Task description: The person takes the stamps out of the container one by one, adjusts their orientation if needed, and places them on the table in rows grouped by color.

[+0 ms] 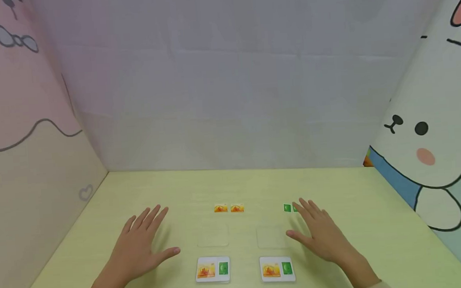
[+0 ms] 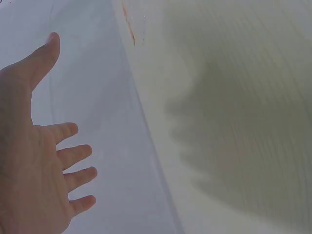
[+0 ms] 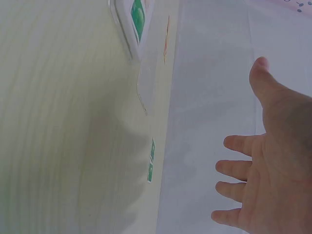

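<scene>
My left hand [image 1: 138,248] hovers over the left part of the table, fingers straight and thumb spread, holding nothing. On the right, my right hand [image 1: 321,236] is likewise outstretched and holds nothing; its fingertips partly cover one of two small green stamps [image 1: 287,208] in the head view. Between the hands lie two white cards, a left one [image 1: 213,279] and a right one [image 1: 278,279], each bearing an orange picture and a green one. Farther back are two orange stamps [image 1: 220,208], side by side. Two clear rectangular sheets, left [image 1: 213,236] and right [image 1: 270,238], lie behind the cards.
The pale yellow table [image 1: 169,184] ends at a white cloth backdrop [image 1: 227,95]. A pink and cream panel [image 1: 28,185] with line drawings stands at the left. At the right is a panel [image 1: 436,161] printed with a cartoon animal.
</scene>
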Demonstrator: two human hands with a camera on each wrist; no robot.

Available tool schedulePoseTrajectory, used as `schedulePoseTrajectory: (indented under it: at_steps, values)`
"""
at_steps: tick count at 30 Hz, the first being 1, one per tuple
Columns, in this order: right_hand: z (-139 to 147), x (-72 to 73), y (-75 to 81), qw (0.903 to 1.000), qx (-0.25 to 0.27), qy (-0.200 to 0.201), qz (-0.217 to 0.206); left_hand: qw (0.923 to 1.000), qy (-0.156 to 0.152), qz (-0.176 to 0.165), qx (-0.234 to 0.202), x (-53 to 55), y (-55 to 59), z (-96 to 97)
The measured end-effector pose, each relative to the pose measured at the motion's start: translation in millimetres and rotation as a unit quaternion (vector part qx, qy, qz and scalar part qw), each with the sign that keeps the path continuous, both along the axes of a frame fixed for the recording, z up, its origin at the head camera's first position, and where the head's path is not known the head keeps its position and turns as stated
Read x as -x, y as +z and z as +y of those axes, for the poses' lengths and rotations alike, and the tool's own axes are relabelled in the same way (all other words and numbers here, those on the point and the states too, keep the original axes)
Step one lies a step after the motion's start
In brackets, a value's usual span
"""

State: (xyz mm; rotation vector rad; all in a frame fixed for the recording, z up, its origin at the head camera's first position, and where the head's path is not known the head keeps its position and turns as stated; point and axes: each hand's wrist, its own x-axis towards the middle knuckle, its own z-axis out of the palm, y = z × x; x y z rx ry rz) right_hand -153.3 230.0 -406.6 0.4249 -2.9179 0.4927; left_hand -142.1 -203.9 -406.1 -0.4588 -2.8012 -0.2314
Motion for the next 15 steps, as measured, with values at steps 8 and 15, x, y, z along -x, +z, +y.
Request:
schedulePoseTrajectory:
  at_steps: [8, 15]
  values:
    - [-3, 6.8, 0.9, 0.9995, 0.009, 0.031, 0.005, 0.9996, -0.023, -0.014, -0.008, 6.6, -2.2, 0.9]
    - [-3, 14.6, 1.6, 0.9986, 0.001, 0.052, -0.003, 0.9989, -0.046, -0.006, -0.008, 13.1, -5.6, 2.5]
